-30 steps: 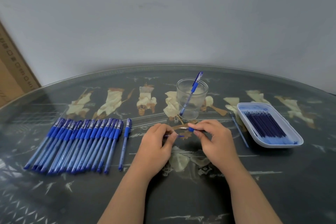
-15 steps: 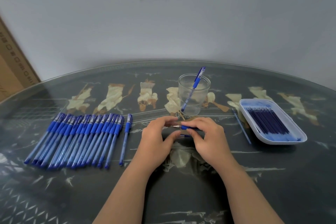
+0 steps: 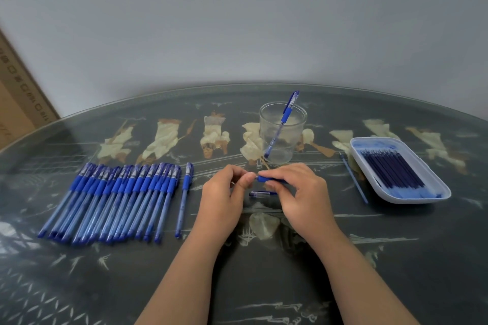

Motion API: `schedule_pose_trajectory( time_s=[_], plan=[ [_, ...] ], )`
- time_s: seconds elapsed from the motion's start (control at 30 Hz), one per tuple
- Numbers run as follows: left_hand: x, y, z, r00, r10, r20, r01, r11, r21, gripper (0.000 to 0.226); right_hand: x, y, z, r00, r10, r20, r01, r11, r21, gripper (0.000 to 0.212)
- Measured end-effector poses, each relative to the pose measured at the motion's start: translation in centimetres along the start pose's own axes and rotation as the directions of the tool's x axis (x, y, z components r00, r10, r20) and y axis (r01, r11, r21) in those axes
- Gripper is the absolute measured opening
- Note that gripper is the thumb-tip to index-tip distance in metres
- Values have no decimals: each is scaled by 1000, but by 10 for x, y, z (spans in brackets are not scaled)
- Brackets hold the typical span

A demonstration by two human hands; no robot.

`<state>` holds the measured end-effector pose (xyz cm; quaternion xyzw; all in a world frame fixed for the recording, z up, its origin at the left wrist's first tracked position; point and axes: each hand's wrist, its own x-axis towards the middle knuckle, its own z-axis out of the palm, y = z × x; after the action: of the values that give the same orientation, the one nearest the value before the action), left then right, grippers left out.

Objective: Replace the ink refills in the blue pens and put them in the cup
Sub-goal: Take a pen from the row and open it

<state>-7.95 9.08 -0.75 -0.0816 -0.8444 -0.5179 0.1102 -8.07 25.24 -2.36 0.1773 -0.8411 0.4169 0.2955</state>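
1. Head view: the left hand point(image 3: 224, 192) and right hand point(image 3: 298, 192) meet over the middle of the table point(image 3: 264, 285), just on the near side of the cup point(image 3: 282, 134).
2. Right-hand fingers point(image 3: 285, 177) are curled around a blue pen point(image 3: 266, 179) that lies level, its blue grip end sticking out toward the left hand.
3. Left-hand fingers are curled in, with thumb point(image 3: 247, 181) and forefinger pinched together at that end of the pen; the piece between them is too small to make out.
4. A short clear pen cap point(image 3: 262, 193) lies on the table just below the held pen, touched by neither hand.
5. The clear cup stands upright toward the far edge, with one finished pen point(image 3: 285, 119) leaning inside it.
6. A row of pens point(image 3: 113, 200) lies side by side toward the left edge, and a single pen point(image 3: 184, 198) lies just beside it, apart.
7. Toward the right edge, a white tray point(image 3: 433, 192) holds dark refills point(image 3: 390, 171); one loose refill point(image 3: 355, 182) lies on the table beside it.
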Motion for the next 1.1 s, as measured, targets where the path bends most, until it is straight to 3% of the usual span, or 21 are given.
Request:
schedule_pose_trajectory(
  time_s=[0.23, 0.4, 0.53, 0.67, 0.77, 1.0, 1.1],
  plan=[
    [-2, 1, -2, 996, 84, 19, -84, 996, -38, 22, 0, 0, 0, 1000, 13, 8, -13, 1000, -15, 30],
    [0, 1, -1, 1000, -13, 7, 13, 999, -40, 5, -1, -1, 1, 999, 6, 38, -6, 1000, 1, 26],
    [-1, -2, -2, 999, -10, 38, 14, 994, -107, 29, 1, 1, -1, 1000, 21, -8, -21, 1000, 8, 28],
    [1, -2, -3, 1000, -8, 18, 9, 996, -86, 6, 1, 1, -1, 1000, 24, 5, -24, 1000, 2, 30],
    [0, -1, -3, 999, -36, 19, 38, 993, -108, 24, 1, 0, -1, 1000, 17, 7, -17, 1000, 0, 29],
    [1, -3, -3, 1000, -11, 17, 13, 993, -115, 11, 0, 1, 0, 999, 29, 23, -29, 999, 13, 31],
    [1, -4, -3, 1000, -3, 9, 4, 994, -106, 11, 0, 3, 1, 1000, -27, -6, 26, 997, -69, 33]
  ],
)
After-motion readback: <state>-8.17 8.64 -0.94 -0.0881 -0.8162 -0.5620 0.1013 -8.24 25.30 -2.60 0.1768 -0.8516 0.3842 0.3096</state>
